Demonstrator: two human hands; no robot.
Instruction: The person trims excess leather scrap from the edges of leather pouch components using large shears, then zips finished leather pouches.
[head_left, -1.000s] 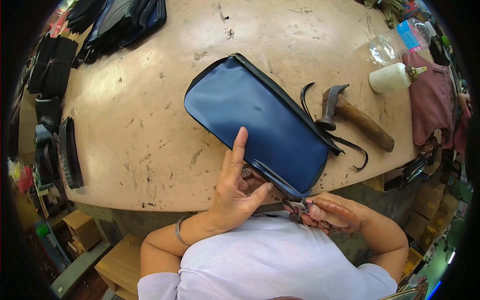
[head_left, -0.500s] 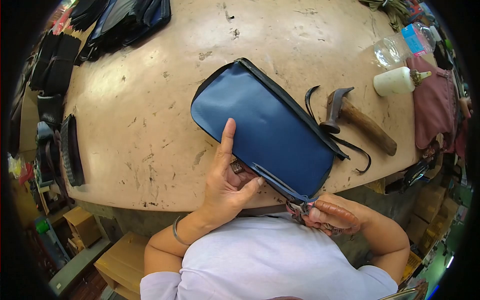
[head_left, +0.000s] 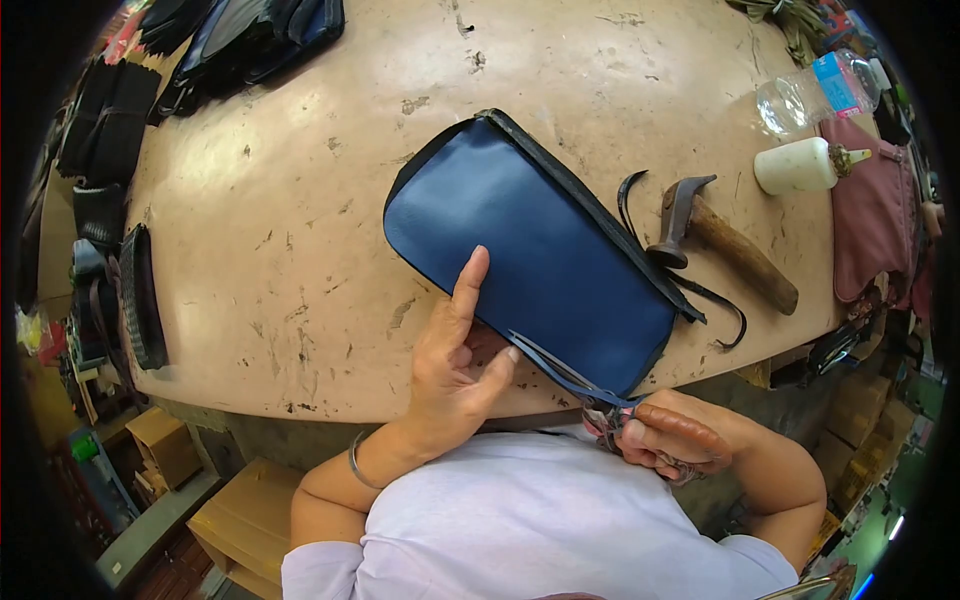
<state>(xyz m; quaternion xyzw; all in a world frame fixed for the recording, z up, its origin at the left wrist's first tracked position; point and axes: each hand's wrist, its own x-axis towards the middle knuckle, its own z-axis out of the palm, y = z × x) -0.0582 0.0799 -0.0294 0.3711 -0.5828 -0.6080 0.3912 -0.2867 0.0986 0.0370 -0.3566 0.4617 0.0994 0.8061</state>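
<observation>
A blue leather pouch with black edging lies slanted on the table, its lower corner near the front edge. My left hand grips its lower left side, index finger stretched over the blue face, thumb at the edge and the other fingers tucked partly out of sight. Scissors with cloth-wrapped handles are in my right hand, held at the table's front edge. Their slightly parted blades run along the pouch's lower border, tips close to my left thumb.
Right of the pouch lie a wooden-handled hammer and thin black strips. Farther right are a white glue bottle, a clear plastic bottle and a pink bag. Dark leather pieces are piled at the back left.
The scissor blades have parted a little along the pouch's edge. My left index finger has slid slightly right over the blue face; the whole view has shifted slightly.
</observation>
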